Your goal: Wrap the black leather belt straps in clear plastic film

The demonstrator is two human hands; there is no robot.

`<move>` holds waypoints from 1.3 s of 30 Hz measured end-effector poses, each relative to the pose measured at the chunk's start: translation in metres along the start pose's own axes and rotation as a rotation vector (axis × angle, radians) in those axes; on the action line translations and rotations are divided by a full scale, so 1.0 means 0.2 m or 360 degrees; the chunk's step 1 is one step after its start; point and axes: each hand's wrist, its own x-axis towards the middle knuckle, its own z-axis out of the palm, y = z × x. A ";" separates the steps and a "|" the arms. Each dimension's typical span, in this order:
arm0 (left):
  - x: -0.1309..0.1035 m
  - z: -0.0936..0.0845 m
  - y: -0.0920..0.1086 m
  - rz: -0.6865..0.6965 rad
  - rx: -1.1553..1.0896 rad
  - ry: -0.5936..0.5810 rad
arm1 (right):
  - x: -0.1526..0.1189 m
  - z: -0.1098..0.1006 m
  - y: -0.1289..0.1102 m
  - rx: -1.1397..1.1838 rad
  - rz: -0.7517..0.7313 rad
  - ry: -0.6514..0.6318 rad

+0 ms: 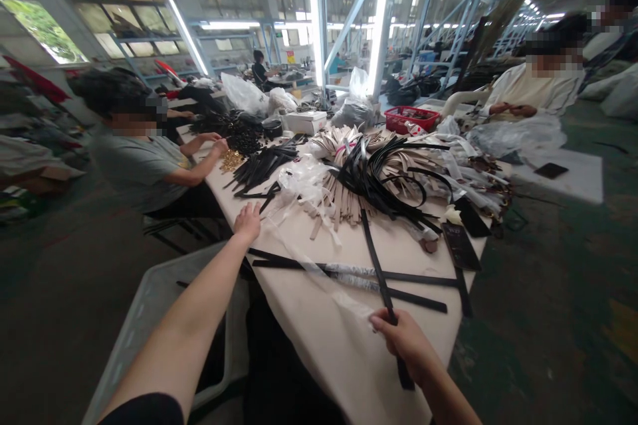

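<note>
Black strap (pixel 377 265) being gripped in right hand (pixel 406 339) over table (pixel 329 329), clear film (pixel 319 273) being held at the thumb, two other straps (pixel 423 279) being crossed by it, left hand (pixel 248 220) being held beside bent strip (pixel 270 196), its grip not being discernible.

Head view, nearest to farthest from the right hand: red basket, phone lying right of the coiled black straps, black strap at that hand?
1. Black strap: right at the right hand.
2. Phone: ahead, to the right.
3. Red basket: far ahead.
</note>
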 end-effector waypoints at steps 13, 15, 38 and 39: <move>-1.47 0.03 1.06 -0.0826 -0.2408 -0.1213 | 0.00 0.15 -0.07 -0.0180 -0.0223 0.0103; -1.50 0.03 1.15 -0.1079 -0.2759 -0.1176 | -0.01 0.17 -0.11 -0.0207 -0.0313 0.0108; -1.17 0.00 1.17 -0.1564 -0.3158 -0.0603 | -0.10 0.15 -0.15 0.0016 -0.0397 -0.0090; -1.17 0.00 1.17 -0.1561 -0.3171 -0.0590 | -0.10 0.16 -0.15 -0.0029 -0.0390 -0.0087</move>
